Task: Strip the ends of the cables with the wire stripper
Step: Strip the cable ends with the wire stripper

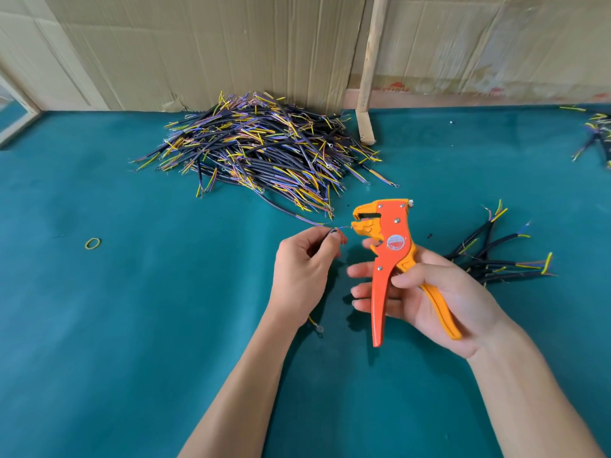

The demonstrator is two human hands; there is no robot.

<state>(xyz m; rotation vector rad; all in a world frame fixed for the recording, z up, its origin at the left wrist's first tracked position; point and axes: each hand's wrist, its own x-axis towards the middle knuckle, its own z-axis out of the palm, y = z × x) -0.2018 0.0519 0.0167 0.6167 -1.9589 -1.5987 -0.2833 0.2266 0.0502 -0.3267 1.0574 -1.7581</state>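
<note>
Where cardboard (205, 44) rises, teal tabletop (132, 325).

bright, even light; soft shadows under the hands (305, 269); sharp centre; edges bowed, perhaps slightly soft

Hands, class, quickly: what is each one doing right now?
Left hand: pinches a cable, its wire end at the stripper's mouth.
Right hand: holds the wire stripper, handles apart, not squeezed.
</note>
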